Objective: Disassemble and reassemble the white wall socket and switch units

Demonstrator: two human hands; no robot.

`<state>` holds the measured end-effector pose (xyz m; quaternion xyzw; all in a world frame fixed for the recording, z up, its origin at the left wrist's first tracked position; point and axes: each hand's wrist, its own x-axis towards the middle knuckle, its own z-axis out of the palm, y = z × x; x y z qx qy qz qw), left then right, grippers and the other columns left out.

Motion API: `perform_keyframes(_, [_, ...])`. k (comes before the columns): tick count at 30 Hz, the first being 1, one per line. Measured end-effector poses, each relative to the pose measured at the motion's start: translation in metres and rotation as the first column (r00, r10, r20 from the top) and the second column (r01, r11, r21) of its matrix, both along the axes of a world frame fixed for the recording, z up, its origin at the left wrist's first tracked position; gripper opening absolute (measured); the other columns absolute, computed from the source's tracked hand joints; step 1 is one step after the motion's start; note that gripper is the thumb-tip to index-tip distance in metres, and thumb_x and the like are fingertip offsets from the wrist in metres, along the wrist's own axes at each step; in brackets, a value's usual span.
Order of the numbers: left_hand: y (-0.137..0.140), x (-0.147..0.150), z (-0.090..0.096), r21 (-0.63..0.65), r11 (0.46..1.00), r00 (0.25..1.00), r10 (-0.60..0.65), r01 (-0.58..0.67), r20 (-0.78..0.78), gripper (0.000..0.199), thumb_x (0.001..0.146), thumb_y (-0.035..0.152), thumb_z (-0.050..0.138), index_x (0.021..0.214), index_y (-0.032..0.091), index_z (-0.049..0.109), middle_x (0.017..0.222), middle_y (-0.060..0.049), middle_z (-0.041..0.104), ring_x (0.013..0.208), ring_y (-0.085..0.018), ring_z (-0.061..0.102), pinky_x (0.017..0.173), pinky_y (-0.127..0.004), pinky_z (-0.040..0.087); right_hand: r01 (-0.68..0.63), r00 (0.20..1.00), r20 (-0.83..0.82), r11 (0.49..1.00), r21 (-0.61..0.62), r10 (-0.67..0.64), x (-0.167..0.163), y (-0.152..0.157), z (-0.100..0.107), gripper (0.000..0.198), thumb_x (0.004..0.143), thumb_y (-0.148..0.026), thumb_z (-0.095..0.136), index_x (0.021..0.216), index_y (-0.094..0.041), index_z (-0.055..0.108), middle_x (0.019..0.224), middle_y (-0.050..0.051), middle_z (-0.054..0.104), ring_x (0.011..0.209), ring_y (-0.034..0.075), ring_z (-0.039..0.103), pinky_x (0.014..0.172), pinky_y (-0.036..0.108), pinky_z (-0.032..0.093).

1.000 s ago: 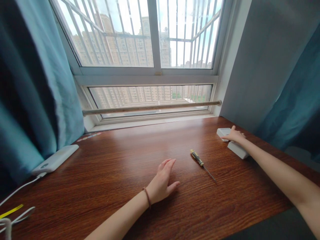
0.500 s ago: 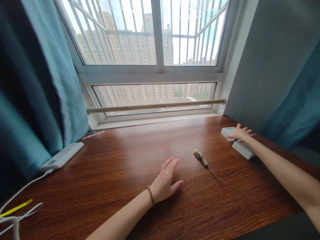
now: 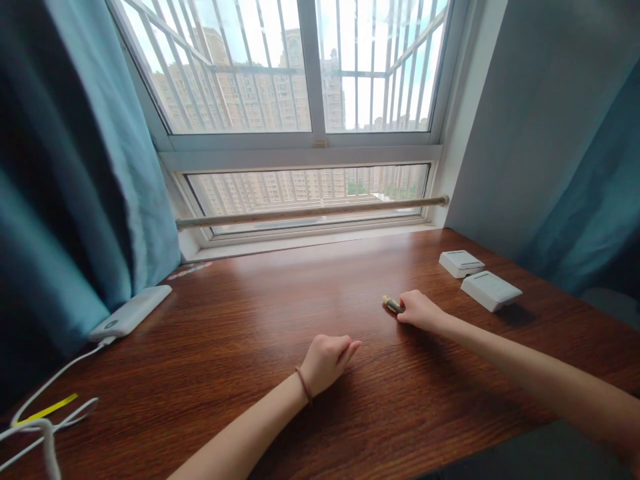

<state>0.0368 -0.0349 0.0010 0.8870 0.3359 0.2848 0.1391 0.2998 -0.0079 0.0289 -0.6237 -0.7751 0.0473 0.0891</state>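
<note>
My right hand [image 3: 419, 311] is closed around the handle of a screwdriver [image 3: 391, 305]. Only the yellow-and-dark butt end of the handle shows; its shaft is hidden behind the hand. Left of it, over the middle of the wooden table [image 3: 240, 320], my left hand [image 3: 327, 363] is closed, its fingers drawn together with nothing seen in them. That wrist wears a brown band. Beyond my right forearm lie two white box-shaped devices, a smaller one [image 3: 459, 263] farther off and a larger one [image 3: 489, 289] nearer.
A white power bank [image 3: 134, 315] lies at the left by the blue curtain [image 3: 145, 220], with a white cable [image 3: 63, 369] plugged in. A yellow strip [image 3: 53, 407] rests among the cable loops. A horizontal rail [image 3: 310, 212] runs before the window at the back.
My right hand has left the white boxes, moved left and closed on the screwdriver's handle. The fingers of my left hand, apart before, have drawn together.
</note>
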Motion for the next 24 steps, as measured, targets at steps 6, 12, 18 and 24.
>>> perform_keyframes(6, [-0.005, 0.01, 0.003, -0.43, 0.89, 0.955, -0.021, 0.153, 0.296, 0.034, 0.085, 0.037, 0.047, 0.111, 0.016, 0.05, 0.07, 0.0, 0.058, 0.054, -0.009, 0.049, 0.054, -0.02, 0.04, -0.402, 0.915, 0.097, 0.908, 0.12, 0.392, -0.032, -0.034, 0.021, 0.011, 0.082, -0.017, 0.051, 0.085, -0.02, 0.061, 0.088, 0.005, 0.062, 0.078, 0.016, 0.056, 0.066, 0.025, 0.04])
perform_keyframes(12, [-0.016, 0.025, 0.006, -0.664, 0.593, 0.817, 0.017, 0.456, 0.577, 0.033, 0.073, 0.04, 0.064, 0.085, 0.011, 0.054, 0.063, 0.001, 0.054, 0.052, -0.008, 0.05, 0.051, -0.021, 0.043, -0.66, 0.738, 0.166, 0.65, 0.377, 0.654, -0.059, -0.057, 0.016, 0.02, 0.089, -0.018, 0.039, 0.101, -0.019, 0.056, 0.091, 0.008, 0.06, 0.076, 0.018, 0.057, 0.064, 0.03, 0.046])
perform_keyframes(18, [-0.019, 0.026, 0.008, -0.648, 0.613, 0.761, 0.114, 0.452, 0.639, 0.038, 0.071, 0.037, 0.067, 0.095, 0.013, 0.051, 0.081, -0.003, 0.06, 0.066, -0.012, 0.057, 0.055, -0.021, 0.046, -0.084, 0.608, -0.752, 0.962, 0.26, 0.256, -0.077, -0.057, 0.0, 0.025, 0.081, -0.031, 0.053, 0.105, -0.024, 0.053, 0.098, 0.006, 0.061, 0.078, 0.018, 0.062, 0.068, 0.033, 0.052])
perform_keyframes(24, [-0.032, 0.027, 0.011, -0.59, 0.71, 0.887, -0.11, 0.386, 0.448, 0.041, 0.076, 0.028, 0.062, 0.113, 0.016, 0.05, 0.093, -0.006, 0.063, 0.077, -0.015, 0.059, 0.07, -0.027, 0.049, -0.128, 0.647, -0.743, 0.985, 0.117, 0.173, -0.071, -0.066, 0.001, 0.025, 0.085, -0.039, 0.046, 0.077, -0.02, 0.06, 0.072, 0.001, 0.062, 0.065, 0.016, 0.058, 0.058, 0.026, 0.046])
